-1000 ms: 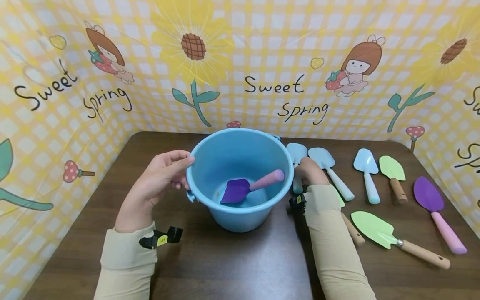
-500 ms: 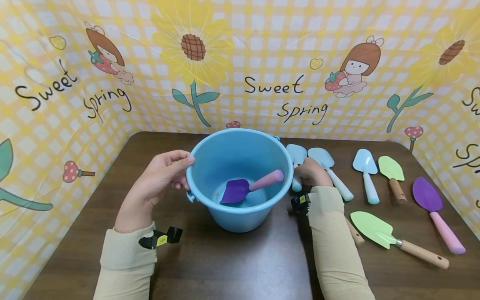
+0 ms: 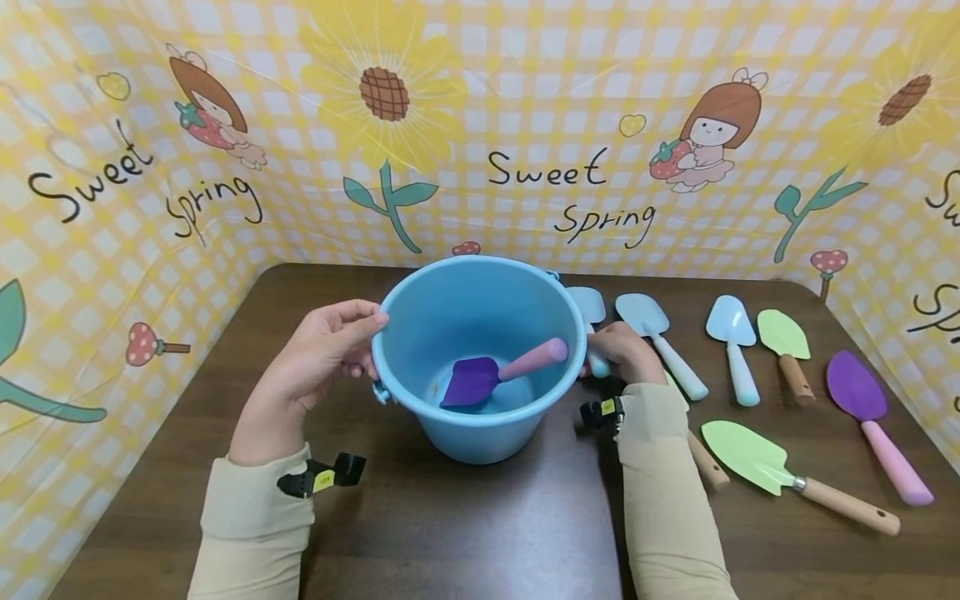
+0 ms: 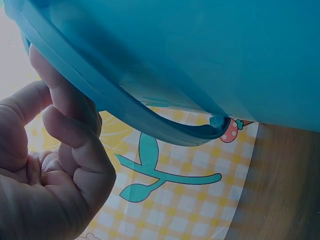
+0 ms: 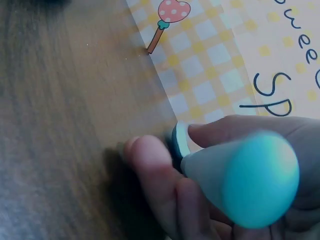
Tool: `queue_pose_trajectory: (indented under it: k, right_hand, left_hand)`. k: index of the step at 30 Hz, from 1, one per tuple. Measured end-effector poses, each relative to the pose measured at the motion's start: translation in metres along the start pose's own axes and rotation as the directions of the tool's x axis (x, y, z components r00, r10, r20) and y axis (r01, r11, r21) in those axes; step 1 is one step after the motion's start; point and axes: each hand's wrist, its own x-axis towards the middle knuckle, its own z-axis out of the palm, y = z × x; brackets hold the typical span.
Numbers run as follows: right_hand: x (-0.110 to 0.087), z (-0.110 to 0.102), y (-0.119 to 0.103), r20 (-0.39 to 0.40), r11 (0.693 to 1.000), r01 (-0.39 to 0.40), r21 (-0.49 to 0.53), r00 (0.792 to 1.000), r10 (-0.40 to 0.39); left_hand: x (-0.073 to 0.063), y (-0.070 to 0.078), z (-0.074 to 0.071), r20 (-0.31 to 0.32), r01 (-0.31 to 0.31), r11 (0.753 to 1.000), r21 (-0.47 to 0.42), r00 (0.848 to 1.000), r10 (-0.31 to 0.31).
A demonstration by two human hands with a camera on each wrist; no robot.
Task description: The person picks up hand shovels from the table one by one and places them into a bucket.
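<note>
My left hand (image 3: pixel 322 342) grips the near-left rim of a light blue bucket (image 3: pixel 480 437), thumb over the edge; the left wrist view shows its fingers under the bucket's edge. Inside the bucket lies a purple toy shovel (image 3: pixel 471 383), its pink handle leaning on the right wall. Right of the bucket, my right hand (image 3: pixel 630 350) holds a blue hand trowel (image 3: pixel 587 304) by its pale handle. In the right wrist view, the trowel's rounded turquoise handle end (image 5: pixel 260 180) points at the camera, between thumb and fingers. The bucket's rim partly hides the trowel's blade.
Two more blue trowels (image 3: pixel 643 315) (image 3: pixel 732 321) lie to the right on the dark table (image 3: pixel 450 533). Around them are green trowels with wooden handles (image 3: pixel 746 458) and a purple one (image 3: pixel 857 387). A yellow checked cloth (image 3: pixel 525 100) stands behind.
The blue trowel in my right hand has shifted slightly left and its handle end has come up, its blade now partly behind the bucket. My left hand stays on the rim.
</note>
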Motion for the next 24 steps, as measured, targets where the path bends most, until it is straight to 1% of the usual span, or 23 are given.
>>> queue_pose_trajectory:
  k: [3,6,11,14,18,24]
  right_hand:
    - [0.000,-0.001,0.005,0.039,0.998,0.032,0.052,0.999,-0.034]
    - [0.000,-0.001,0.009,0.041,0.996,0.050,0.071,0.998,-0.053]
    - [-0.001,-0.001,0.011,0.029,0.994,0.028,0.104,0.999,-0.032]
    - [-0.002,-0.001,0.012,0.038,0.990,0.018,0.142,0.999,-0.023]
    - [-0.003,0.000,0.015,0.049,0.982,0.036,0.183,0.998,-0.046]
    - [-0.005,-0.002,0.018,0.076,0.969,0.082,0.232,0.992,-0.102]
  left_hand:
    - [0.000,0.000,0.000,-0.003,-0.003,1.000,0.006,1.000,0.003]
    - [0.000,0.000,0.000,-0.004,-0.004,1.000,0.004,1.000,0.004]
    - [0.000,0.000,0.001,0.000,0.003,1.000,0.000,1.000,-0.003]
    - [0.000,-0.001,0.000,0.001,0.005,1.000,0.004,1.000,-0.005]
    - [0.000,-0.001,0.000,0.002,0.006,1.000,0.006,1.000,-0.006]
    - [-0.001,0.000,0.000,0.004,0.002,1.000,0.008,1.000,-0.002]
